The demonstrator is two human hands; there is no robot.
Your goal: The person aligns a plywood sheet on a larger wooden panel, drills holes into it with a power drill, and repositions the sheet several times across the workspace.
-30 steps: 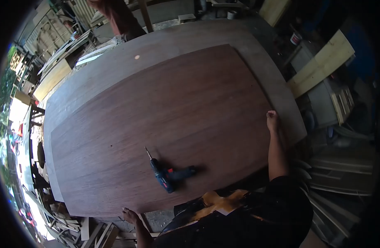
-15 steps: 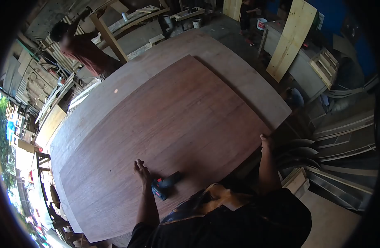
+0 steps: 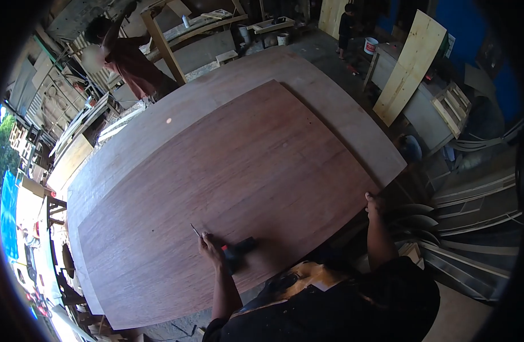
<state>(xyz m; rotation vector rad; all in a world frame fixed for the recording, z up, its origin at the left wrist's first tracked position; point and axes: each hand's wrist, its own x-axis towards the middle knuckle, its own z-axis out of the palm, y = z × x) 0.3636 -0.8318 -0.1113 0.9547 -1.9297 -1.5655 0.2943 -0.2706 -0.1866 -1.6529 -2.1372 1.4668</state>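
Observation:
A large reddish-brown plywood sheet [image 3: 233,165] lies over a wider, paler sheet [image 3: 176,117]. Held in the closed fingers of my left hand [image 3: 209,247] is a thin, pencil-like stick [image 3: 194,229], pointing up and left above the brown sheet. A dark cordless drill [image 3: 245,247] rests on that sheet just right of this hand, partly hidden by it. At the brown sheet's right edge, near its corner, my right hand [image 3: 374,203] is closed on the edge, its thumb on top and the other fingers mostly hidden.
Another person [image 3: 133,68] stands at the far left beside an upright wooden post [image 3: 164,48]. A second person [image 3: 345,29] is at the back. A pale board [image 3: 410,68] leans on a workbench [image 3: 387,62] at the right. Curved strips [image 3: 472,199] are stacked near my right side.
My left hand has shifted slightly right and down toward the drill, and the thin stick now shows in it. My right hand stays at the sheet's edge. The view has turned slightly.

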